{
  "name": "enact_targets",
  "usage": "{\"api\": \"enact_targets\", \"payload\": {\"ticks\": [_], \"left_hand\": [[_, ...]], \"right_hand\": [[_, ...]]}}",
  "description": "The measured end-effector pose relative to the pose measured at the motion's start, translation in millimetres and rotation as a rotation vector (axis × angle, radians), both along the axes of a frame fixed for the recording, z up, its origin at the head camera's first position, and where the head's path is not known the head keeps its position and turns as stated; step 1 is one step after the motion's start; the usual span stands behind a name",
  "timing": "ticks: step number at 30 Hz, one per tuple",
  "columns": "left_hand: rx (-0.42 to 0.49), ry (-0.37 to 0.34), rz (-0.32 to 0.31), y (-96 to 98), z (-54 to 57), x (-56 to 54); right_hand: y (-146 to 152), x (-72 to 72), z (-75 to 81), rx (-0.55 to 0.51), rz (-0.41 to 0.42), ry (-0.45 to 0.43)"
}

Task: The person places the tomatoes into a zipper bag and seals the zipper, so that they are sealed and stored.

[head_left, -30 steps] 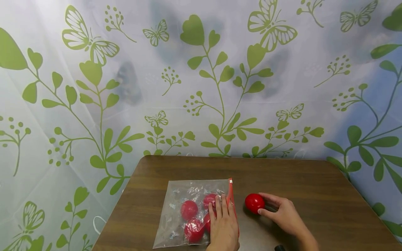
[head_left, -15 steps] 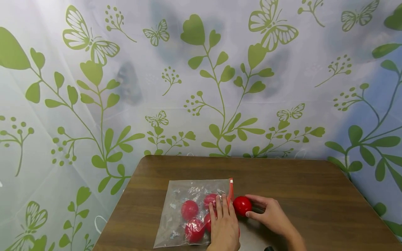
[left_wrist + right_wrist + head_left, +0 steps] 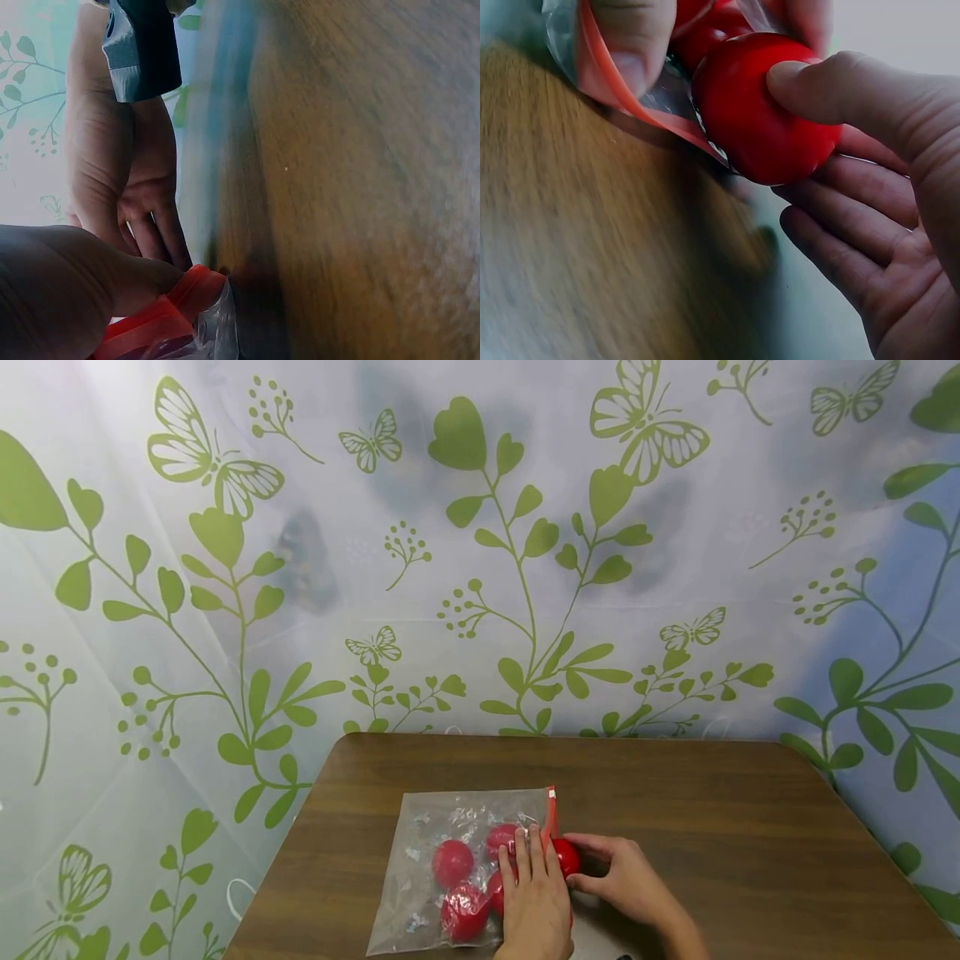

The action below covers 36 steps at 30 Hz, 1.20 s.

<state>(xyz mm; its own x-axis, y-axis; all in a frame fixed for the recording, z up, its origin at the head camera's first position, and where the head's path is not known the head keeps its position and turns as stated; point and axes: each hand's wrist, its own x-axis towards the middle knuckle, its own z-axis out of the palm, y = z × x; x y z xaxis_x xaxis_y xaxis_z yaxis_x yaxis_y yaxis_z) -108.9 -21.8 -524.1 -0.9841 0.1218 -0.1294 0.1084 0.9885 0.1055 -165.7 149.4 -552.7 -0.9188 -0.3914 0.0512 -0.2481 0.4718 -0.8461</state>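
Note:
A clear plastic zip bag (image 3: 408,852) with a red zip edge (image 3: 551,814) lies flat on the table, several red balls inside it. My left hand (image 3: 536,897) rests over the bag's mouth with fingers stretched across the top; in the left wrist view its thumb (image 3: 75,281) holds the red zip strip (image 3: 202,289). At the mouth, my right hand (image 3: 626,878) grips another shiny red ball (image 3: 761,127) between thumb and fingers. That ball sits partly within the opening, against the zip edge. Its far side is hidden by the left hand in the head view.
The brown wooden table (image 3: 712,802) extends behind and to the right of the bag. A white curtain (image 3: 480,568) with green leaves and butterflies hangs behind it. A dark wrist-worn device (image 3: 142,52) shows on the right wrist in the left wrist view.
My right hand has moved left, bringing the red ball from the table beside the bag to its mouth and partly in. The left hand and bag have stayed in place.

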Motion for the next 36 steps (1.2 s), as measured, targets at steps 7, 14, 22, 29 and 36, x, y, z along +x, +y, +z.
{"api": "enact_targets", "payload": {"ticks": [7, 14, 22, 29, 36], "left_hand": [[0.003, 0.025, -0.007, -1.3, -1.5, 1.0], [0.003, 0.063, -0.013, -2.3, -3.1, 2.4], [-0.01, 0.109, -0.023, -2.6, -2.2, 4.6], [-0.022, 0.165, -0.032, -3.9, -2.7, 7.8], [-0.019, 0.194, -0.029, -3.3, -4.1, 9.0]], "right_hand": [[-10.3, -1.7, -0.5, 0.025, 0.014, 0.01], [-20.6, -3.8, -0.5, 0.074, -0.001, 0.062], [-30.3, -5.2, -2.0, 0.126, -0.047, 0.096], [-41.1, -4.2, 0.1, 0.144, -0.061, 0.138], [-40.9, -2.1, 1.0, 0.119, -0.042, 0.131]]}}
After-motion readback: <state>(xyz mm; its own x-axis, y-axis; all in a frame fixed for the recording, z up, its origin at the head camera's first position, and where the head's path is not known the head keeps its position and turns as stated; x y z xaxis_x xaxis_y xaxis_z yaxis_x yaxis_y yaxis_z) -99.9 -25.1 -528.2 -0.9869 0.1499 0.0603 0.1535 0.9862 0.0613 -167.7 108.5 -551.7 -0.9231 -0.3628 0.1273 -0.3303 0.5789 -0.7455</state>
